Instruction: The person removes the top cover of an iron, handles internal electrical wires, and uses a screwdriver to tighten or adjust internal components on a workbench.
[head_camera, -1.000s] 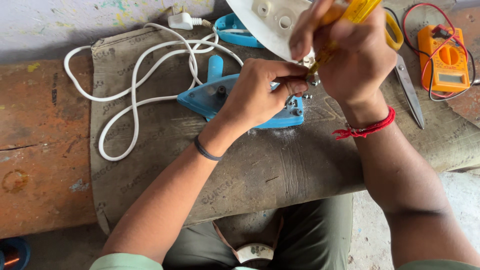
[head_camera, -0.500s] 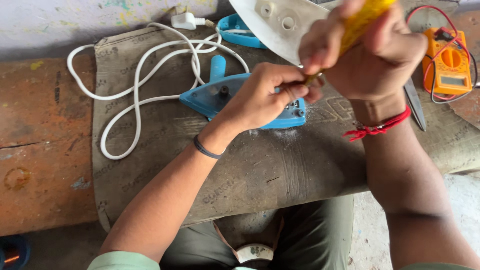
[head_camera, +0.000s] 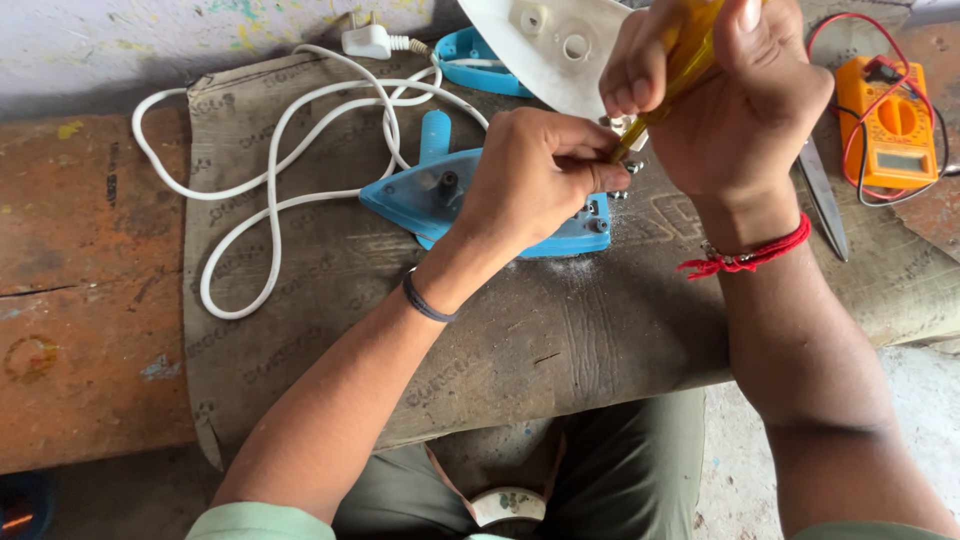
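Looking down from the head view: left hand (head_camera: 535, 175), fingers pinched together on a small part at the rear of a blue iron base (head_camera: 440, 200), which lies flat on a brown mat (head_camera: 560, 340) near its middle; what the fingertips pinch is too small to tell. Right hand (head_camera: 735, 100), grip closed around a yellow screwdriver (head_camera: 680, 65), held tilted, its tip down at the same rear spot, just beside the left fingertips. White iron shell (head_camera: 555, 50), behind the hands, partly hidden by them. Second blue piece (head_camera: 480, 60), at the mat's far edge, touching the shell. White cord (head_camera: 270, 205), looped loosely across the mat's left part, ending in a white plug (head_camera: 368, 42) at the far edge. Orange meter (head_camera: 895, 125) with red and black leads, right of the right hand, well apart from the base. Metal blade (head_camera: 825, 200), flat between the right wrist and the meter. Black band on the left wrist, red thread on the right. Rust-coloured bench (head_camera: 80, 300) under the mat, bare at left.
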